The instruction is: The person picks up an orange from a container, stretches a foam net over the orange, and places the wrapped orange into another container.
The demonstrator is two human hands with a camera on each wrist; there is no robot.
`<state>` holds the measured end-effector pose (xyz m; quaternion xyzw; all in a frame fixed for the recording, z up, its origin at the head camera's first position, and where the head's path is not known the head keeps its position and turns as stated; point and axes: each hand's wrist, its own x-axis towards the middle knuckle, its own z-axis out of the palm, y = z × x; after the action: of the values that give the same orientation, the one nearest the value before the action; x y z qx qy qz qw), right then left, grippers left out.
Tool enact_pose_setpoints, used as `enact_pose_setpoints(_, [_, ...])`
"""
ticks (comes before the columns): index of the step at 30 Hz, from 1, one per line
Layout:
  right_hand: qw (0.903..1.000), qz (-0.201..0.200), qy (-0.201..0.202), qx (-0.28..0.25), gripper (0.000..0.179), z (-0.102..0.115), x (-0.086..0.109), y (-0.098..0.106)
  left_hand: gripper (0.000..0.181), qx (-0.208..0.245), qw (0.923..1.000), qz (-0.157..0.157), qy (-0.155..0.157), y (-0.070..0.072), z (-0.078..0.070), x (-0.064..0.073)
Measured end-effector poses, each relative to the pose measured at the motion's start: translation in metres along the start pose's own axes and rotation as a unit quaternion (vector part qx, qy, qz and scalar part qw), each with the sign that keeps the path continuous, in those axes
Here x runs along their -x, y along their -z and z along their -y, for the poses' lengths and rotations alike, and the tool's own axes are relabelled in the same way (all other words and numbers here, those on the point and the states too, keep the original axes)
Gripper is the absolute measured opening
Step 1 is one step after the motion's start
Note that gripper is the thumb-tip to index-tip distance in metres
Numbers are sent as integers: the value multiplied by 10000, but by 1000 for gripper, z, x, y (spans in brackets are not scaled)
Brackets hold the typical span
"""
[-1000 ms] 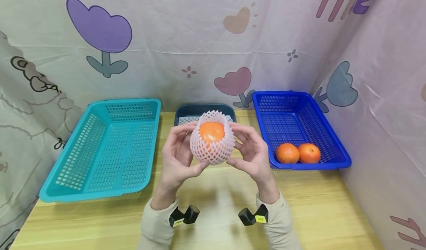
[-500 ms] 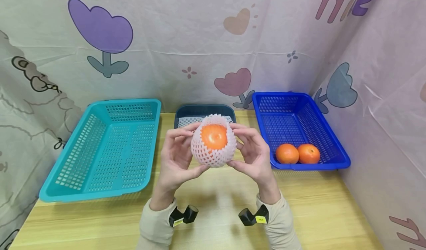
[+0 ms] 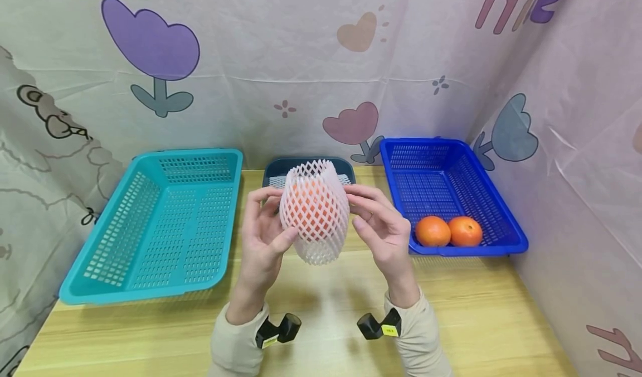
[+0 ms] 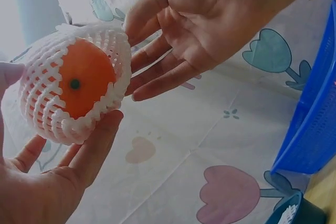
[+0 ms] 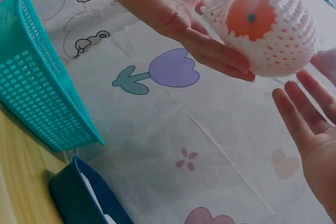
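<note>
An orange (image 4: 94,80) sits inside a white foam net sleeve (image 3: 317,251), held up over the table in the head view. The green stem spot shows through the sleeve's open end in both wrist views. My left hand (image 3: 263,240) grips the sleeved orange from the left, thumb in front and fingers behind. On the other side, my right hand (image 3: 383,229) has its fingers extended, with the fingertips at the sleeve and the thumb apart from it.
A teal basket (image 3: 232,226) stands on the left of the wooden table (image 3: 326,321). At the right, a blue basket (image 3: 453,190) holds two bare oranges (image 3: 448,232). Behind my hands is a small dark tray (image 3: 281,162) with white foam nets (image 3: 276,182). A printed curtain (image 3: 281,48) encloses the back.
The sleeved orange has turned, so its open end now faces away and netting covers the side seen from the head. My right thumb has come off the sleeve.
</note>
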<state>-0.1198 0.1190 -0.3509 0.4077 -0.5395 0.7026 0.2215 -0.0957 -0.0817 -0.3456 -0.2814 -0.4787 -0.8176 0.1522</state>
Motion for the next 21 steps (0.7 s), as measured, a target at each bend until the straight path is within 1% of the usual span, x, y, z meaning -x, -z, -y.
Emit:
enact_pose_setpoints(6, [9991,-165,197,338,29,0,-1,-2,47,-23,9989,-192,423,-4,-4,2])
enact_pose_setpoints(10, [9978,-130,413,502,27,-1,-2,-3,45,-117,9974,-282,646,-5,-5,3])
enact_pose_setpoints(13, [9970,26,553,546,24,-1,-3,-3,44,-213,9969,-255,711,-4,-6,2])
enact_pose_setpoints(17, [9964,182,610,565,24,-2,-3,-2,41,-365,9969,-150,680,-1,-5,2])
enact_pose_setpoints(19, [9967,222,573,524,25,-2,-3,-1,37,-307,9968,-118,730,0,-6,2])
enact_pose_setpoints(21, [9973,233,508,473,27,-3,-2,-1,38,-147,9969,-14,767,2,-7,1])
